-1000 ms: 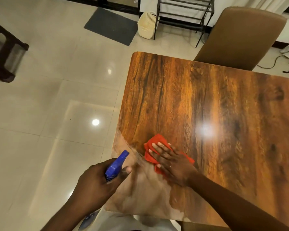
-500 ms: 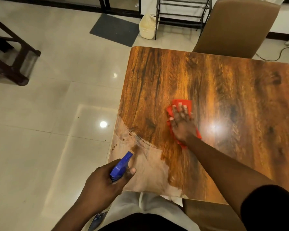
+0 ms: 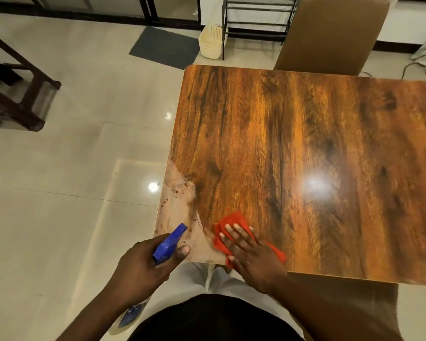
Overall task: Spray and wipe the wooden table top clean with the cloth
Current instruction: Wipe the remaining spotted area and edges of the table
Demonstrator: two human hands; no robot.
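Note:
The glossy wooden table top [image 3: 305, 148] fills the right half of the head view. Its near left corner is worn pale and carries small dark spots [image 3: 180, 190]. My right hand [image 3: 251, 252] lies flat, fingers spread, pressing a red cloth [image 3: 231, 222] onto the table near its front edge, just right of the pale patch. My left hand [image 3: 143, 269] grips a spray bottle with a blue nozzle [image 3: 169, 243], held at the table's front left corner; the nozzle points up and forward. The bottle's body [image 3: 130, 313] hangs below my wrist.
A brown chair [image 3: 330, 35] stands at the table's far edge and another brown seat [image 3: 342, 313] sits under the near edge. Left is open tiled floor with a dark wooden stool [image 3: 22, 94]. A grey mat [image 3: 162, 48], cream basket [image 3: 210, 43] and metal rack [image 3: 256, 18] are at the back.
My right hand has drawn the red cloth back from the table's middle to the near edge beside the pale patch. The left hand holds the spray bottle in much the same place.

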